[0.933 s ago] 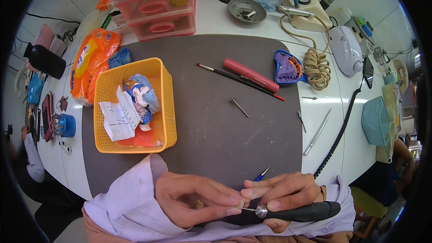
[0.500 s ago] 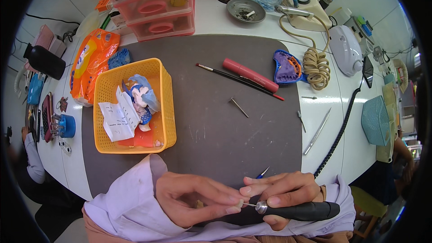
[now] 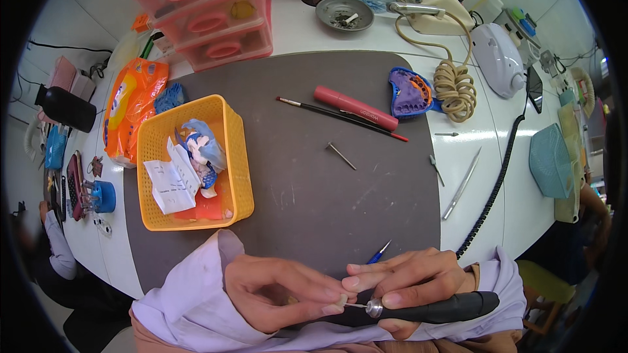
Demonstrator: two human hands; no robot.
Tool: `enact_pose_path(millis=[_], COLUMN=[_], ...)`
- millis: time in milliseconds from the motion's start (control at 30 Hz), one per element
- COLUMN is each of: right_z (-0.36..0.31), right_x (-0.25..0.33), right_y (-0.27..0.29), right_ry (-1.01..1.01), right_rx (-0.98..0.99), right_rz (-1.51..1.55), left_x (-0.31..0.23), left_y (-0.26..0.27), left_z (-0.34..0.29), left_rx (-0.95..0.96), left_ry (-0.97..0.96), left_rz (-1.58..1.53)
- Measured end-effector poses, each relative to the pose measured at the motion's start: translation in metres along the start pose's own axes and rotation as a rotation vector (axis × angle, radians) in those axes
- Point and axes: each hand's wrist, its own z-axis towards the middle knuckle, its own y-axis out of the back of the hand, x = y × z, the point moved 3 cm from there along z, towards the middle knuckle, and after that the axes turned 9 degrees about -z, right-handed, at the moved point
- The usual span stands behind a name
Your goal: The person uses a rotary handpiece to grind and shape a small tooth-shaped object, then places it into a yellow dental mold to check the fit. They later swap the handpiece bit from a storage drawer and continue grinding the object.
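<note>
View from above of a workbench, with both hands at the lower edge. The left hand (image 3: 281, 291) has its fingertips pressed together on a small pale piece (image 3: 339, 300). The right hand (image 3: 409, 281) is wrapped around a black, pen-shaped rotary handpiece with a silver collar (image 3: 432, 308); its thin bit meets the pale piece, which lies between the two hands just above the person's lap. A black coiled cord (image 3: 492, 189) runs from the handpiece up the right side of the bench to a white, rounded control unit (image 3: 497, 59).

Just behind the right hand a slim blue-handled tool (image 3: 379, 252) shows its tip. Farther off on the dark grey rectangular mat (image 3: 314, 189) lie a short metal pin (image 3: 341, 155), a long thin brush with a red end (image 3: 340, 118) and a red cylindrical pen-like case (image 3: 355, 108), all well apart from the hands. A blue and purple dental impression tray (image 3: 409, 91) sits at the mat's right edge beside a coiled beige hose (image 3: 454, 85). On the left stands a yellow perforated plastic basket (image 3: 239, 176) holding folded paper and a blue-white wrapped item; beside it lies an orange plastic pouch (image 3: 131, 108). Pink translucent stacked drawers (image 3: 209, 19) and a round grey metal dish (image 3: 345, 13) stand at the back.

The mat lies on a white tabletop (image 3: 471, 150), where slender metal instruments (image 3: 461, 183) rest.
</note>
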Motion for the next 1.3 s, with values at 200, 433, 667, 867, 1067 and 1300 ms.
enact_pose_path(millis=[200,433,667,867,1067,1300], right_z=[-0.004,-0.0063,-0.0074,-0.0029,-0.0072,-0.0072], right_x=[-0.0013,-0.0011,0.0002,0.0008,0.0,-0.0001], right_y=[-0.0003,-0.001,-0.0015,-0.0028,-0.0014,-0.0021], right_ry=[-0.002,-0.024,-0.016,0.011,-0.012,-0.012], right_rx=[0.003,-0.035,-0.031,-0.037,-0.024,-0.038], right_rz=[0.012,-0.031,-0.034,-0.001,-0.038,-0.014], left_x=[-0.0015,-0.0008,-0.0018,0.0003,-0.0008,-0.0015], left_y=[-0.0011,-0.0024,-0.0029,-0.0025,-0.0042,-0.0039], left_z=[-0.0011,-0.0006,0.0003,-0.0026,-0.0019,-0.0017], left_rx=[0.003,0.0,-0.006,-0.045,-0.079,-0.068], left_ry=[0.017,-0.005,0.003,0.036,0.051,0.066], left_rz=[0.002,-0.014,-0.039,-0.109,-0.119,-0.102])
